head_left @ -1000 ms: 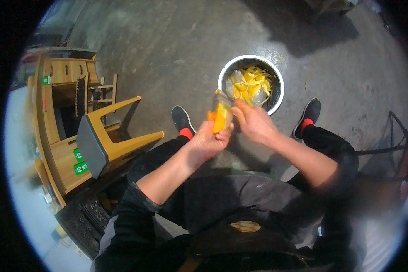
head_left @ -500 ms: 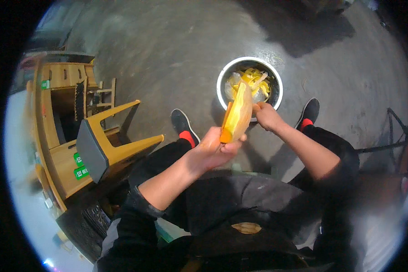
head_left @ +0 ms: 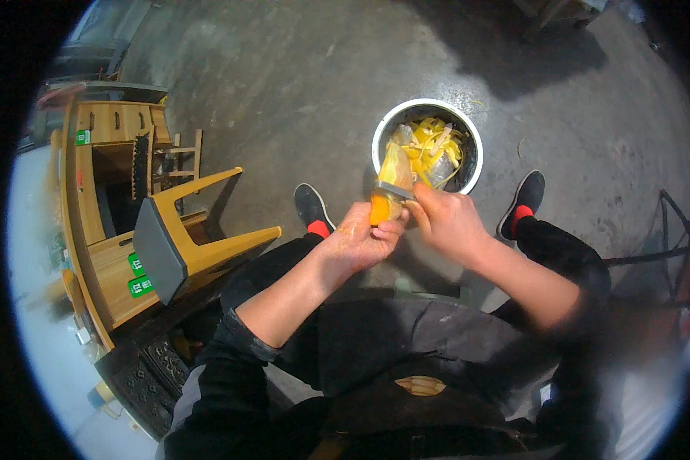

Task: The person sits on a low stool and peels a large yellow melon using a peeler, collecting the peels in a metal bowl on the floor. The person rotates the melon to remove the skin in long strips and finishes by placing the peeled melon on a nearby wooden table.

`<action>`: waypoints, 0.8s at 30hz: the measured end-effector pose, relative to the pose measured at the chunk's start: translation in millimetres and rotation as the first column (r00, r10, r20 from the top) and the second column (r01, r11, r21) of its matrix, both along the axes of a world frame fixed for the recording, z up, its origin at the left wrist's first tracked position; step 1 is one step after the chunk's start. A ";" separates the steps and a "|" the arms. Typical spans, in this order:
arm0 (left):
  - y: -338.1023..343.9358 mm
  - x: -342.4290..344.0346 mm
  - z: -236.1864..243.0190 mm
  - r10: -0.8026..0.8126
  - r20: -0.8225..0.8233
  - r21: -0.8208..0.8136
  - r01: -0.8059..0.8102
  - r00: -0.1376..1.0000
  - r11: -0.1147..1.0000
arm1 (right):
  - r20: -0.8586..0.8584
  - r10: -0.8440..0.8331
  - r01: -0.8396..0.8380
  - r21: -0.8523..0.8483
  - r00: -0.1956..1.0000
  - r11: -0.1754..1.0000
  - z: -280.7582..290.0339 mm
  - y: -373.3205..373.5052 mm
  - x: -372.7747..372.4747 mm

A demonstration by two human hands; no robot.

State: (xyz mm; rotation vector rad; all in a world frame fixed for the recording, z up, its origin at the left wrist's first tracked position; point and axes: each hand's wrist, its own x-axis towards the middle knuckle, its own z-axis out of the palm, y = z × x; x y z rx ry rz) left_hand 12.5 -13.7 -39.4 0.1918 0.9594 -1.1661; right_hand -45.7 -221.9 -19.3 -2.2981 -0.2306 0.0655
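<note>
A long piece of squash, with tan skin, pale yellow peeled patches and an orange cut end, slants upward over the near rim of a metal basin. My left hand is closed round its lower end, palm partly turned up. Across the squash, just above that hand, lies the flat grey metal head of a peeler. My right hand grips the peeler from the right; its handle is mostly hidden in the fingers. Yellow peelings and some clear plastic fill the basin.
The basin stands on the grey concrete floor between my shoes. To the left, a yellow stool with a grey seat lies tipped beside a wooden cabinet. A dark metal frame stands at right.
My right hand has come up and left, bringing the peeler from beyond the squash to its lower end. The squash has turned, its broad yellow face no longer showing. The view has shifted slightly.
</note>
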 end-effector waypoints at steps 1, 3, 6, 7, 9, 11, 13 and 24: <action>0.2 0.0 -0.4 -0.018 -0.004 0.017 0.018 1.000 1.000 | -0.044 -0.023 0.023 -0.008 0.999 1.000 -0.2 0.6 0.9; 2.2 -1.0 -2.4 -0.032 0.012 0.064 0.031 0.999 0.997 | -0.092 -0.021 0.022 0.009 0.996 1.000 -0.2 2.4 1.6; 7.0 -2.6 -7.9 -0.008 0.013 0.031 0.008 1.000 1.000 | -0.175 -0.016 0.025 0.053 0.984 0.998 -0.8 4.6 2.4; 8.6 -2.3 -9.9 0.004 0.008 0.002 -0.004 1.000 1.000 | -0.203 -0.015 0.030 0.072 0.979 0.997 -1.0 5.6 3.0; 10.5 -2.2 -13.3 0.004 0.006 0.006 -0.005 1.000 1.000 | -0.216 -0.008 0.026 0.081 0.976 0.996 -1.5 6.9 3.8; 11.4 -3.2 -14.4 0.019 0.003 0.002 -0.019 1.000 1.000 | -0.241 -0.007 0.028 0.082 0.971 0.996 -3.4 7.4 5.5; 10.8 -6.0 -13.0 0.051 -0.011 0.008 -0.051 0.999 0.999 | -0.267 -0.001 0.026 0.090 0.964 0.996 -8.6 6.4 5.7; 5.0 -38.8 21.7 -0.206 0.475 -0.156 0.313 0.855 0.937 | -0.592 -0.153 0.137 -0.073 0.792 0.988 -132.4 -37.9 12.9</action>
